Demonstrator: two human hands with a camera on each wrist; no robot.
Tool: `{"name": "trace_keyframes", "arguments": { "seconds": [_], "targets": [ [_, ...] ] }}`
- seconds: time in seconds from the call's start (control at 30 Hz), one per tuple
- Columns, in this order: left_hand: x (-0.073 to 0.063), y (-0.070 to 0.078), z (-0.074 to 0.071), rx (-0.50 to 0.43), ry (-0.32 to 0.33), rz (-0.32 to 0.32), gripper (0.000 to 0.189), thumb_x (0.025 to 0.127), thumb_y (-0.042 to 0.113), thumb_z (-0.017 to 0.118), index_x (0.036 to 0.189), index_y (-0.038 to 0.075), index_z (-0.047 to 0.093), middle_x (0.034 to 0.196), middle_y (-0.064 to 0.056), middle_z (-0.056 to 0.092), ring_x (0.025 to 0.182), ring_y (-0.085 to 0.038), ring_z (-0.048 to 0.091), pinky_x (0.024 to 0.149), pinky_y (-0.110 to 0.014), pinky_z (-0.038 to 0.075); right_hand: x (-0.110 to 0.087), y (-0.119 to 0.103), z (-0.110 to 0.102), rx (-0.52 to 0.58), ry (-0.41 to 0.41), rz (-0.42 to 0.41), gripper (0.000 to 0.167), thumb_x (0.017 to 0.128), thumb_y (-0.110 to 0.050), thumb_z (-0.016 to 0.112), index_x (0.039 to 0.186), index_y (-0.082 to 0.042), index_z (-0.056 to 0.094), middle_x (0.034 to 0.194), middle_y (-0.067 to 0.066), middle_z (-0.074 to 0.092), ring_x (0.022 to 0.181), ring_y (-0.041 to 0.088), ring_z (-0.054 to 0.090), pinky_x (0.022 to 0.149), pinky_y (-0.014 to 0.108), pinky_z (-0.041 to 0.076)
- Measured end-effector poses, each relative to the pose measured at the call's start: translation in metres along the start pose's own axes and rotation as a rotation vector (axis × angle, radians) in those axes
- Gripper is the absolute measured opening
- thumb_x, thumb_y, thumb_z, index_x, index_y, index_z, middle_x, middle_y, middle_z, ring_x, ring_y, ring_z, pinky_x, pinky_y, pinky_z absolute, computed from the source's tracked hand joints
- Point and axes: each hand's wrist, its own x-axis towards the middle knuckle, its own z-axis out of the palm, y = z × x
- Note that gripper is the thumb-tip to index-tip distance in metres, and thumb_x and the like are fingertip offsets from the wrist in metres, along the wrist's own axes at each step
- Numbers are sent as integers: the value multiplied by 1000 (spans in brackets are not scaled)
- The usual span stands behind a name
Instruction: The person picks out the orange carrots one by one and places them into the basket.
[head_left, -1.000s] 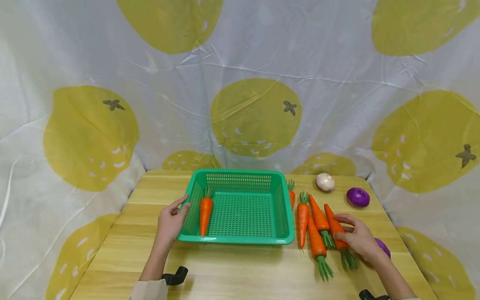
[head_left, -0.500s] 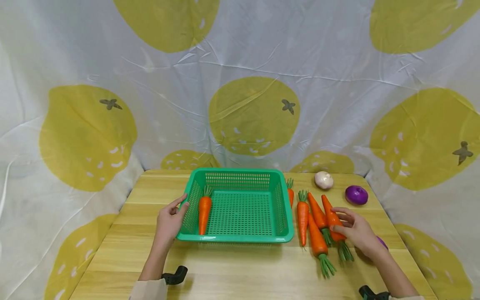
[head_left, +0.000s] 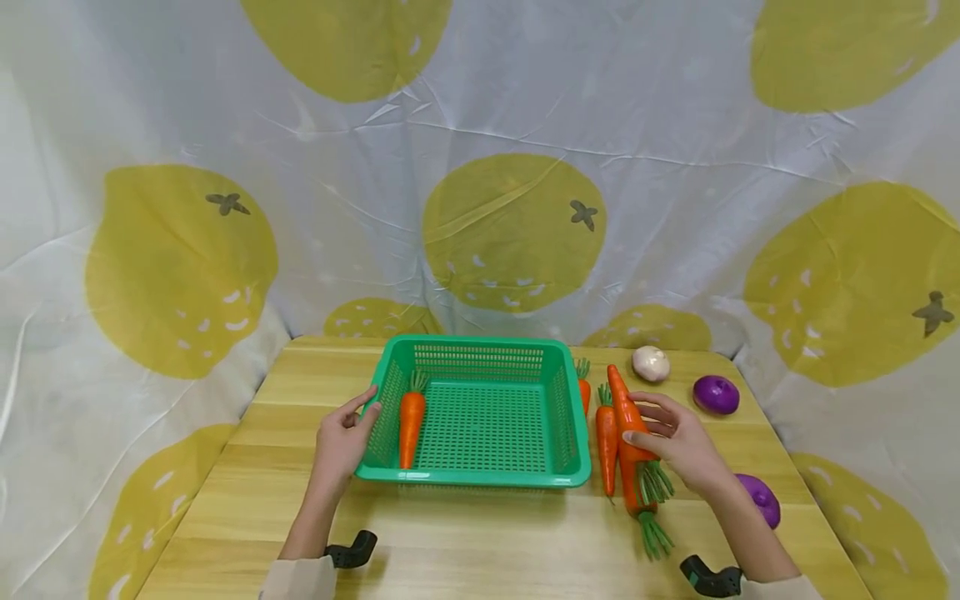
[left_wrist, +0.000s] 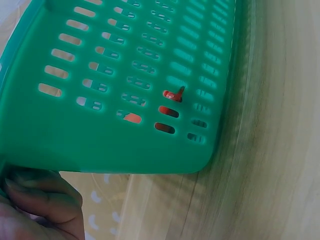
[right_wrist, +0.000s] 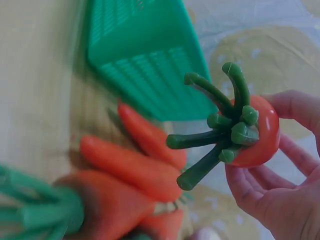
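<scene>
My left hand (head_left: 347, 437) grips the left rim of a green perforated plastic basket (head_left: 480, 477). In the left wrist view the curled fingers (left_wrist: 47, 200) lie at the basket's corner. A single orange carrot (head_left: 410, 429) with a green stem lies inside, along the left wall. My right hand (head_left: 678, 437) holds another carrot (head_left: 626, 408) between thumb and fingers, raised over others on the table. The right wrist view shows its cut green stems (right_wrist: 235, 125) facing the camera. Beneath it are a carrot (head_left: 607, 442) and one (head_left: 630, 487) partly covered.
One more carrot (head_left: 583, 393) shows behind the basket's right side. At the back right sit a whitish round vegetable (head_left: 650, 364) and a purple onion-like one (head_left: 716, 394). A second purple one (head_left: 761, 500) lies beside my right forearm. A lemon-print cloth (head_left: 510, 233) hangs behind the wooden table (head_left: 480, 542).
My right hand has lifted the rightmost carrot and carried it left, over the other carrots. The purple vegetable by the right forearm is more exposed. Left hand and basket stay put.
</scene>
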Motion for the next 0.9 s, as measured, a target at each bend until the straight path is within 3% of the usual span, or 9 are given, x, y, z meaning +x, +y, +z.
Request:
{"name": "trace_keyframes", "arguments": {
  "seconds": [0.23,0.4,0.57,0.7,0.9],
  "targets": [
    [-2,1,-1,-11,-5,-2,39,102,34,68,141,30,66,64,3,39,43,-8,28,42,-22,23,15,-21,21,1,-10,-70,57,95,-21,76,147,-12,54,152,20,50,139,45,49,97,15,47],
    [-2,0,-1,-15,1,0,38,102,33,67,140,29,66,64,3,39,44,-7,27,42,-22,23,29,-39,41,91,-39,-69,57,94,-15,77,147,-10,55,154,20,48,141,46,47,98,23,53],
    [-1,-1,-2,-16,14,1,37,102,32,68,139,29,67,63,3,39,44,-7,27,43,-21,23,44,-51,63,141,-76,-34,60,93,-17,78,148,-15,55,156,16,47,143,42,45,106,36,52],
    [1,-1,-1,-21,17,6,37,102,31,68,138,29,68,62,3,38,44,-7,27,43,-22,23,53,-58,82,201,-110,-11,60,92,-14,79,147,-17,55,155,15,47,141,41,48,101,40,55],
    [0,-1,0,-20,8,0,38,102,32,68,139,30,67,64,2,41,45,-7,27,43,-22,23,64,-61,111,322,-150,3,59,92,-3,76,147,-10,54,151,21,48,129,39,57,92,42,60]
  ]
}}
